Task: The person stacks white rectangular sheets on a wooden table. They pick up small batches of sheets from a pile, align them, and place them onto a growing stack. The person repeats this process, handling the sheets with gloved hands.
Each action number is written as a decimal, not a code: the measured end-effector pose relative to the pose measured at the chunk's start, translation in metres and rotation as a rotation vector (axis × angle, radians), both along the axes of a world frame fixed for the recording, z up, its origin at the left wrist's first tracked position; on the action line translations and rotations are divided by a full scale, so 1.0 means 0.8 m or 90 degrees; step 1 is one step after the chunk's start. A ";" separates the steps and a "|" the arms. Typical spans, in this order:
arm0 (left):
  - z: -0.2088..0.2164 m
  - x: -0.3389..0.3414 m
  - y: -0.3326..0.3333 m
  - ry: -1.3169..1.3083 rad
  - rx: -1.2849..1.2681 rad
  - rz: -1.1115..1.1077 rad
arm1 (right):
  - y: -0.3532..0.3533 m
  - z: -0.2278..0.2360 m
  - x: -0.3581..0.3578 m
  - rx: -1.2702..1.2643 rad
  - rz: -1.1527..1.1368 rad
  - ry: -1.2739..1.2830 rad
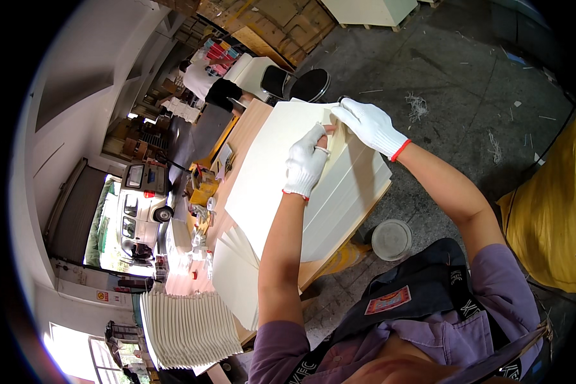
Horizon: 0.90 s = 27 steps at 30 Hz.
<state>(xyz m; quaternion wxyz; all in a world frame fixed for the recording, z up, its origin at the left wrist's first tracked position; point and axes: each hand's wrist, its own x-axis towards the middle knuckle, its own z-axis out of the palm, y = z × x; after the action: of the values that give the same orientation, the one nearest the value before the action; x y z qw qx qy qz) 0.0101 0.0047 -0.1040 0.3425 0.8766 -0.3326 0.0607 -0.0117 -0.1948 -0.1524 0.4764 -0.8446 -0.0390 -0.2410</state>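
Note:
A thick stack of large white paper sheets (256,173) lies on the wooden table in front of me. My left hand (306,163), in a white knit glove with bare fingertips showing, is on top of the stack with its fingers curled at the lifted sheet edges. My right hand (368,128), gloved in white with a red cuff, grips the far right corner of the stack, where several edges bend up between the two hands. Something small and dark shows at its fingertips, too small to name. My left palm and the undersides of the fingers are hidden.
Fanned sheets (233,259) lie nearer me, beside a tall wavy sheet pile (189,329). Tools and bottles clutter the table's left side (201,198). A round stool (310,85), a lidded bucket (392,240) and a yellow sack (550,217) stand around. Another person (205,80) bends over farther off.

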 end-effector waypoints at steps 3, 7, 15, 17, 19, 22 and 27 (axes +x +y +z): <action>0.005 -0.008 -0.005 0.042 0.064 0.044 | 0.001 -0.002 0.001 0.002 -0.007 0.004; 0.008 -0.011 -0.007 0.062 0.071 0.052 | 0.002 -0.004 0.002 0.008 -0.011 0.005; 0.006 -0.015 -0.006 -0.026 -0.047 0.001 | 0.002 0.006 -0.005 0.013 0.007 0.040; 0.003 -0.005 -0.001 -0.008 0.003 0.002 | 0.002 -0.006 0.002 0.014 -0.011 -0.002; 0.011 -0.012 -0.007 0.007 0.060 0.012 | 0.003 -0.010 0.003 0.017 -0.023 0.005; 0.019 -0.025 -0.011 0.000 0.097 0.038 | 0.006 -0.007 0.001 0.023 -0.024 0.010; 0.014 -0.019 -0.007 -0.018 0.088 0.033 | 0.005 -0.007 0.001 0.040 -0.024 0.016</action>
<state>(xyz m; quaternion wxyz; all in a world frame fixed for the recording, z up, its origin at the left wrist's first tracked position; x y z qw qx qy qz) -0.0047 -0.0012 -0.0931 0.2751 0.9055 -0.3178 0.0590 -0.0112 -0.1910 -0.1576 0.4984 -0.8328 -0.0099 -0.2406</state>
